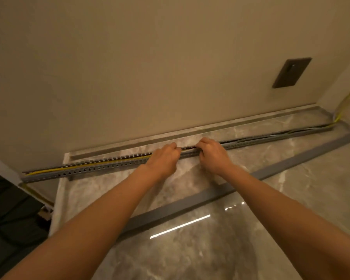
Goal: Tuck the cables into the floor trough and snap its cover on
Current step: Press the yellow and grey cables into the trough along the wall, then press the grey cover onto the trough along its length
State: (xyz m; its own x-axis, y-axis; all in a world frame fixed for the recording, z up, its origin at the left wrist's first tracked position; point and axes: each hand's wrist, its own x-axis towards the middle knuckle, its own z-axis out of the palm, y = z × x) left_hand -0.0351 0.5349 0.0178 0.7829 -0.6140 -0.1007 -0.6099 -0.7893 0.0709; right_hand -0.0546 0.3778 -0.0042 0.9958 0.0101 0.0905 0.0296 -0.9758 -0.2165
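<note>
1. Trough point(101, 167) (grey, slotted walls): lies on the floor point(190, 249) near the wall, running from 9 o'clock to 2 o'clock.
2. Yellow cable point(69, 168): inside the trough toward 9 o'clock. The dark cables point(271, 135) ride along its top toward 2 o'clock.
3. Left hand point(164, 158) and right hand point(212, 154): side by side at mid-length, each grip closed, fingers curled over the trough's top (fingertips hidden).
4. Cover point(190, 203): off, flat on the floor at 6 o'clock of the trough, apart from it.
</note>
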